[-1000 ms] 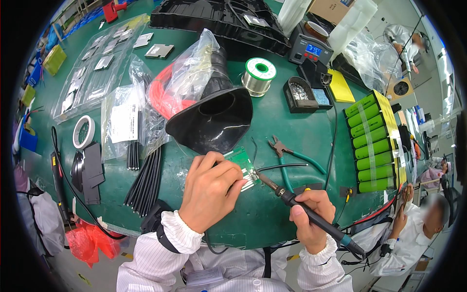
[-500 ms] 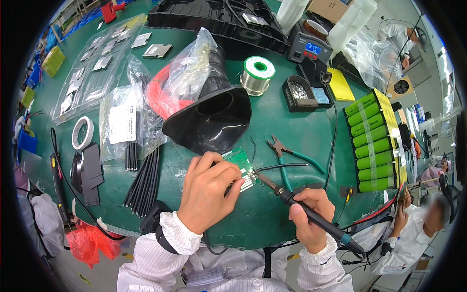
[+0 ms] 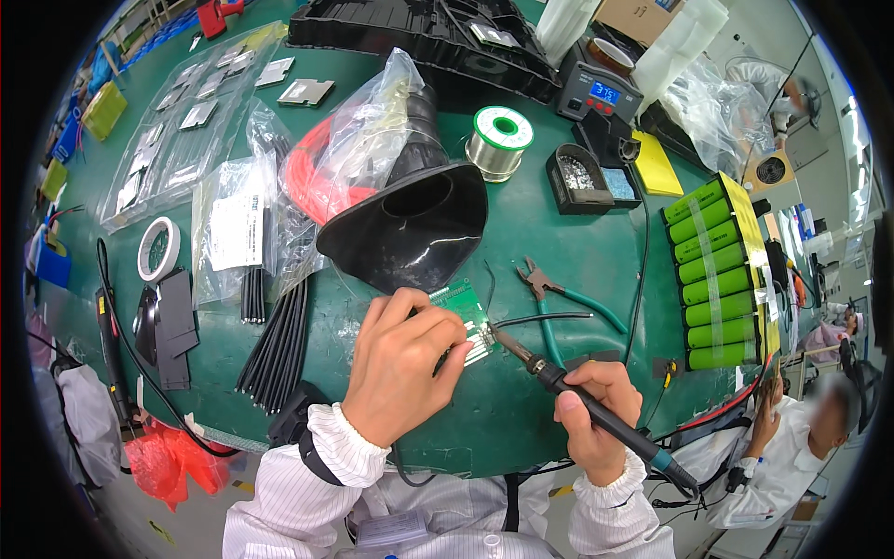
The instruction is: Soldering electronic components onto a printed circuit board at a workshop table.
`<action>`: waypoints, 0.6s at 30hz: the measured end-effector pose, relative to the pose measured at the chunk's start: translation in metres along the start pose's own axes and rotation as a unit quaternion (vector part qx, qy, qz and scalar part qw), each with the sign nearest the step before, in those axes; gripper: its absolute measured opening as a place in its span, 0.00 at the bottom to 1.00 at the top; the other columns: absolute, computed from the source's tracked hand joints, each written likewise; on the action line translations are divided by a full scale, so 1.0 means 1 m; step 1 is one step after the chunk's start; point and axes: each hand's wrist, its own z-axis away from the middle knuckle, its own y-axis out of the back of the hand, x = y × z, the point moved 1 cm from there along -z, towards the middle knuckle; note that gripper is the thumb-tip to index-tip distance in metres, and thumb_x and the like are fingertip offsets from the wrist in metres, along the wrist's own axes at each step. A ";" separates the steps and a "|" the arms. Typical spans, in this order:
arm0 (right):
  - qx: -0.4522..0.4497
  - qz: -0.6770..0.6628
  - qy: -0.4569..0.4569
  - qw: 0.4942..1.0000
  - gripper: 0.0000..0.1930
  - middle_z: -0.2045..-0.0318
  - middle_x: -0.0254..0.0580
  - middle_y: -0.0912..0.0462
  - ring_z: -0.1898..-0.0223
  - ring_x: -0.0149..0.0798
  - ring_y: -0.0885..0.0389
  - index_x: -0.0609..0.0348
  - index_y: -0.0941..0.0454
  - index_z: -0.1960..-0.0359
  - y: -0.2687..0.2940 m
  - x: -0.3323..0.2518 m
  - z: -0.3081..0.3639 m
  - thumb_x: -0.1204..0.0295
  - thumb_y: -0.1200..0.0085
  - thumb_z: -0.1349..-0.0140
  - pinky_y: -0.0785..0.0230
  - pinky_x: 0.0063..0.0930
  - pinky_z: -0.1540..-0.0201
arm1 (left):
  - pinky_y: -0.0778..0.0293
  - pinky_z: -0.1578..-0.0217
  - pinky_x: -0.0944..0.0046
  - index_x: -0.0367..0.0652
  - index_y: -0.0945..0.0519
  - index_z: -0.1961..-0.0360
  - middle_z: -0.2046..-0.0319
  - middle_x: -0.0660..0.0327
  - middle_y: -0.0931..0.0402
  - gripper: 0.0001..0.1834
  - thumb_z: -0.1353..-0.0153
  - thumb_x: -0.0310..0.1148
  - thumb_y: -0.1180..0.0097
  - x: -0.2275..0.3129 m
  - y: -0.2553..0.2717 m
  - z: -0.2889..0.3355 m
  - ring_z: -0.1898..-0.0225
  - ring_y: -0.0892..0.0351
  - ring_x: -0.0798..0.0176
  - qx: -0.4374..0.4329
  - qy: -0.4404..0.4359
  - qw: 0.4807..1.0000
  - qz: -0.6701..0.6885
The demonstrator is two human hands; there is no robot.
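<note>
Closed around the near left side of a small green circuit board [image 3: 456, 300], my left hand [image 3: 396, 368] presses it near the table's front. White strips show on the board's lower edge. My right hand [image 3: 601, 410] grips a soldering iron [image 3: 587, 401] by its black handle. Its tip meets the board's right edge, beside silvery contacts. From that same spot a black wire [image 3: 549, 317] runs rightward, across the cutting pliers [image 3: 551, 307] with teal handles. My left fingertips are partly hidden behind the hand.
A black fume hood [image 3: 410, 228] stands just beyond the board. Farther back are a solder spool [image 3: 499, 144], a tip-cleaning stand [image 3: 582, 182] and a soldering station [image 3: 596, 88]. Green battery cells [image 3: 712, 279] lie right; black wires [image 3: 275, 359] lie left. A co-worker [image 3: 792, 438] sits at far right.
The view has shifted very slightly, so the table items appear a little to the right. Both hands, the board and the soldering iron keep nearly the same pose.
</note>
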 end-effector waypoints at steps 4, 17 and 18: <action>-0.001 0.003 0.001 1.000 0.09 0.87 0.35 0.24 0.87 0.29 0.30 0.64 0.26 0.62 0.001 0.002 0.001 0.74 0.40 0.40 0.39 0.22 0.78 | 0.31 0.56 0.57 0.43 0.16 0.72 0.66 0.67 0.16 0.08 0.53 0.26 0.28 0.000 0.000 0.000 0.58 0.23 0.57 -0.003 0.002 1.000 -0.001; 0.002 -0.002 0.006 1.000 0.09 0.87 0.35 0.24 0.87 0.29 0.29 0.64 0.26 0.63 0.000 0.002 0.001 0.73 0.39 0.40 0.38 0.22 0.78 | 0.31 0.56 0.57 0.43 0.16 0.72 0.66 0.68 0.16 0.08 0.53 0.27 0.27 0.000 0.000 0.000 0.58 0.24 0.57 -0.006 0.001 1.000 -0.006; 0.000 -0.003 0.004 1.000 0.09 0.87 0.35 0.23 0.87 0.29 0.29 0.64 0.26 0.63 0.000 0.002 0.001 0.74 0.39 0.40 0.38 0.22 0.78 | 0.31 0.56 0.57 0.43 0.16 0.72 0.67 0.68 0.16 0.08 0.53 0.26 0.27 0.000 -0.001 0.000 0.58 0.24 0.57 -0.005 0.001 1.000 -0.006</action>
